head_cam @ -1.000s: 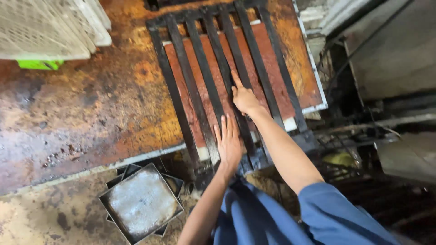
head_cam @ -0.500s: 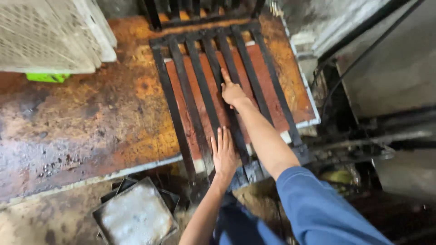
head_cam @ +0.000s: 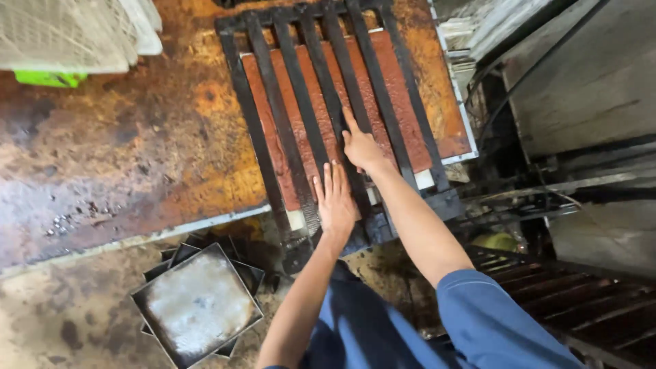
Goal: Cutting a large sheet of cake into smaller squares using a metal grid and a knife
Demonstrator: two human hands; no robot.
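Head view: both hands (head_cam: 348,174) press flat on black grate (head_cam: 287,102).

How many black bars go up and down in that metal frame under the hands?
6. The long bars of the black metal frame lie side by side across the reddish slab. The left hand and right hand rest on the middle ones.
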